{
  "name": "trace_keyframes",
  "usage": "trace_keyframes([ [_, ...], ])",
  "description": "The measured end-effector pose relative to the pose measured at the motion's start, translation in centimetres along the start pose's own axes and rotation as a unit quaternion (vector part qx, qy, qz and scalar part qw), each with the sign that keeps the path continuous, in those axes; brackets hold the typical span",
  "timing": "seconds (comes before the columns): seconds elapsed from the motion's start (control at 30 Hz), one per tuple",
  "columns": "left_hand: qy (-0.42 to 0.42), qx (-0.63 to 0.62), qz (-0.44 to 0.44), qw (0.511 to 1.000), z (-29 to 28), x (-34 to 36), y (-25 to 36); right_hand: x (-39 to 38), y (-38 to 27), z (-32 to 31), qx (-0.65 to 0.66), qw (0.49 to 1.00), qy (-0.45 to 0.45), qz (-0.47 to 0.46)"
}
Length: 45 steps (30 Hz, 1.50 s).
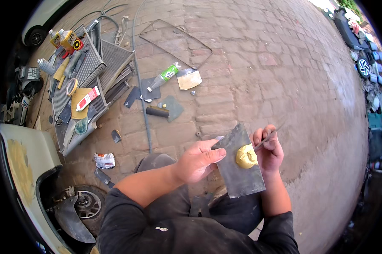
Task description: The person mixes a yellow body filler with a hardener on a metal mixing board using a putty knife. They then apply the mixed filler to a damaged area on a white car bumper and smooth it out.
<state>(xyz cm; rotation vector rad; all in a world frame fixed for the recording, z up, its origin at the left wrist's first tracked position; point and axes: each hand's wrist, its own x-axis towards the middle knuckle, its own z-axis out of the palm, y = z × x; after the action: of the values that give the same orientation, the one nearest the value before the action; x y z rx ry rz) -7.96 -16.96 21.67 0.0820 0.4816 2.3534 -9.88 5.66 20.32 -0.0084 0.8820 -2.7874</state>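
a dark flat plate (pixel 246 184) is held near the centre of the frame, right of the middle, by the left grip (pixel 195 161), which is clamped on the plate's left edge with the thumb laid over the upper face. a soft mound of yellow paste (pixel 244 157) is borne on the plate, nearer its right edge. by the right grip (pixel 270 155) a thin spreader (pixel 276 131) is pinched between thumb and fingers, seen nearly edge-on; whether the paste is touched by its lower end cannot be told.

the plate appears to be secured along one side only, so it could be twisted or tipped if the paste is pressed hard at the far edge. if the plate is tilted too steeply, the mound could be let slide onto the trousers (pixel 237 209) or the brick paving (pixel 225 106), where grit would be picked up. the spreader could be turned in the fingers by a stiff paste, as only a narrow pinch is offered. if the paste is of a setting kind, it could be left too hard by delay, and lumps could be left in it by uneven working.
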Motion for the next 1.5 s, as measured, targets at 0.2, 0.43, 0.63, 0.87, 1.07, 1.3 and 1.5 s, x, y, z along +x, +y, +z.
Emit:
trace_keyframes([
  [0.2, 0.045, -0.011, -0.129, 0.991, 4.2, 1.5, 0.5, 2.3, -2.0, 4.2, 0.124, 0.988, -0.079, 0.04],
  [0.43, 0.041, -0.061, -0.103, 0.992, 17.7, 1.3, 5.9, -0.9, -6.7, 15.4, -0.109, 0.977, 0.048, 0.175],
  [0.63, 0.084, -0.101, -0.066, 0.989, 23.3, -6.1, 11.4, -2.3, -9.8, 26.8, -0.102, 0.953, 0.141, 0.25],
  [0.87, 0.171, -0.045, -0.029, 0.984, 29.7, -18.7, 15.2, -4.2, -5.4, 36.1, -0.16, 0.921, 0.202, 0.292],
  [1.07, 0.236, -0.097, 0.138, 0.957, 30.5, -29.0, 17.3, -3.6, 5.6, 39.5, -0.393, 0.848, 0.017, 0.355],
  [1.3, 0.344, -0.168, 0.236, 0.893, 29.7, -38.4, 15.6, 4.9, 27.9, 38.5, -0.573, 0.713, -0.144, 0.379],
  [1.5, 0.419, -0.255, 0.313, 0.813, 27.0, -41.7, 10.8, 11.5, 41.8, 40.2, -0.554, 0.755, -0.207, 0.283],
])
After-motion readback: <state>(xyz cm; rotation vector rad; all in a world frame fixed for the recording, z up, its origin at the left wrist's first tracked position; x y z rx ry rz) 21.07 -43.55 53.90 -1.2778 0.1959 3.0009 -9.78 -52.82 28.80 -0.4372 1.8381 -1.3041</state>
